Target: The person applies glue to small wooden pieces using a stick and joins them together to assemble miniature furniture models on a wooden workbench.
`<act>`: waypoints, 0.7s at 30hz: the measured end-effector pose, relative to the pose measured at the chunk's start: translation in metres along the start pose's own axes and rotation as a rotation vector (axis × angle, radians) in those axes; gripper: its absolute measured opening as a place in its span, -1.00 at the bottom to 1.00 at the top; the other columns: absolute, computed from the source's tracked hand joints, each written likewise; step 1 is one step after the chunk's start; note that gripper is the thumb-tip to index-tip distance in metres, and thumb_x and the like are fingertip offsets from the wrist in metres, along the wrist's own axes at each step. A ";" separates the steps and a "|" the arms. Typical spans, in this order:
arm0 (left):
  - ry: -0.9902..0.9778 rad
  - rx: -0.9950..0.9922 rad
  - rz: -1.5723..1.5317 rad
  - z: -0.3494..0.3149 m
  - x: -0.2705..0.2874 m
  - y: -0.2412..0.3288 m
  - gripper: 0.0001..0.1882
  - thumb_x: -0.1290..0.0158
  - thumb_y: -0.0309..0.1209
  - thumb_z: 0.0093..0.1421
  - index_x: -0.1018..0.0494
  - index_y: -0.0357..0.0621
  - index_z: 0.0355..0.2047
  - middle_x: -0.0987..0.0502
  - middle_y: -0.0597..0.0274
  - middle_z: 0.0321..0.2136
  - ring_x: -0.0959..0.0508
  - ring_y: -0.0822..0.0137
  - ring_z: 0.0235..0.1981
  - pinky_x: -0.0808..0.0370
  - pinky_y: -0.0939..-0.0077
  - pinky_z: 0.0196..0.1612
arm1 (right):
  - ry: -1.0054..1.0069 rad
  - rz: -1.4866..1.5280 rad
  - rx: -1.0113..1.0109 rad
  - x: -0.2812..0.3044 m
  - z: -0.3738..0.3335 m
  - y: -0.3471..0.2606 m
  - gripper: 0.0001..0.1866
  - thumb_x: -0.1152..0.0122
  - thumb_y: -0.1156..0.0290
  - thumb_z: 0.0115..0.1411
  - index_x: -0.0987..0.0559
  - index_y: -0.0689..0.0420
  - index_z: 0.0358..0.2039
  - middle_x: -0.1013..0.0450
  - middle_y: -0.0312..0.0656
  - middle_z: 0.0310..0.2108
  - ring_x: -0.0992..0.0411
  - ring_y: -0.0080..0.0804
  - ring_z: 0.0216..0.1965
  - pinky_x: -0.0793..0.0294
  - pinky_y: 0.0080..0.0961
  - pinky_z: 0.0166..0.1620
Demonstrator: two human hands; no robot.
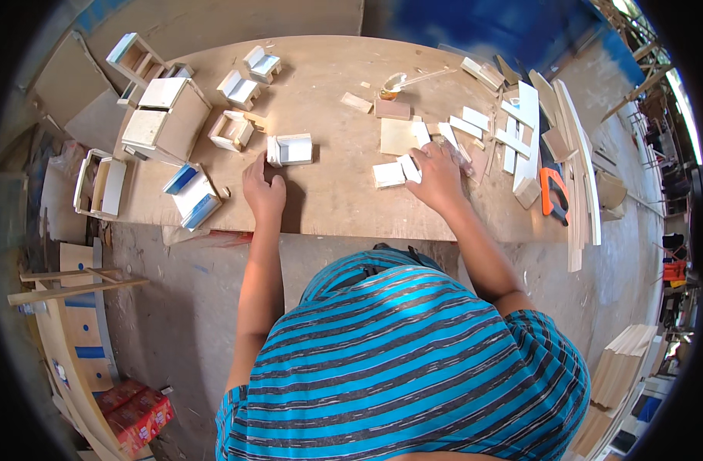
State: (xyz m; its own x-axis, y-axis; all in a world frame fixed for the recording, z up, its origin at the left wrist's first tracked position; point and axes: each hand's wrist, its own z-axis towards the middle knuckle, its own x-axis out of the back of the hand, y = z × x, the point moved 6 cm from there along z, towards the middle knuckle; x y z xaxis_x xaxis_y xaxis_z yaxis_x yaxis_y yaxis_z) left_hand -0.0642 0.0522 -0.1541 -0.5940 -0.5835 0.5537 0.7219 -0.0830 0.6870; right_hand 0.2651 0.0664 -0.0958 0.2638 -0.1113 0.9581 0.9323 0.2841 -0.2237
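Observation:
On the wooden workbench, my left hand (264, 190) is beside a small wooden chair-like piece (294, 150) with a pale inside. Its fingers point forward along the piece's left end and the thumb stands apart, so the hand is open. Whether the fingertips touch the piece I cannot tell. Farther right, my right hand (441, 178) has its thumb and forefinger closed around a small white wood piece (410, 169). Another small white block (388, 175) lies against it on the left. Just beyond are a flat square of pale wood (398, 136) and a reddish-brown block (393, 109).
Several small wooden chairs (239, 89) and a larger wooden box (163, 119) stand on the bench's left side. A glue container (392, 86) with a stick stands at the back. Wood strips (526, 138) and an orange-handled saw (553, 197) lie at the right.

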 end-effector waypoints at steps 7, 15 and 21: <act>0.010 0.016 -0.013 -0.002 0.002 0.001 -0.46 0.08 -0.60 -0.15 -0.45 -0.21 -0.06 -0.52 -0.02 -0.22 -0.43 -0.01 -0.11 -0.35 0.21 0.05 | -0.060 0.050 0.346 -0.011 0.004 -0.030 -0.50 -0.32 0.48 -0.20 -0.54 0.07 -0.13 -0.39 -0.18 -0.15 -0.34 -0.18 -0.06 -0.41 -0.29 -0.05; 0.009 0.143 -0.088 -0.001 0.002 -0.007 -0.43 0.11 -0.65 -0.14 -0.44 -0.24 -0.02 -0.53 -0.04 -0.23 -0.48 0.01 -0.14 -0.41 0.25 0.01 | -0.043 0.227 0.523 -0.039 0.025 -0.093 -0.67 -0.17 0.27 0.04 -0.55 0.17 -0.20 -0.49 -0.12 -0.31 -0.45 -0.18 -0.21 -0.48 -0.25 -0.17; 0.031 0.189 -0.171 -0.004 0.004 -0.012 -0.41 0.10 -0.65 -0.13 -0.44 -0.18 0.01 -0.53 -0.04 -0.24 -0.51 0.05 -0.17 -0.44 0.30 -0.04 | 0.063 0.330 0.623 -0.062 0.038 -0.150 -0.77 -0.12 0.33 0.14 -0.52 0.17 -0.23 -0.49 -0.10 -0.33 -0.46 -0.16 -0.25 -0.49 -0.27 -0.19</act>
State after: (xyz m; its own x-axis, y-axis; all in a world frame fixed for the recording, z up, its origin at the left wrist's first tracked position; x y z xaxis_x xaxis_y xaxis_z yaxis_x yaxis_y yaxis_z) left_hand -0.0737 0.0479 -0.1616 -0.6887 -0.5985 0.4094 0.5308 -0.0314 0.8469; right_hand 0.0991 0.0669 -0.1146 0.5396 0.0254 0.8415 0.4910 0.8025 -0.3391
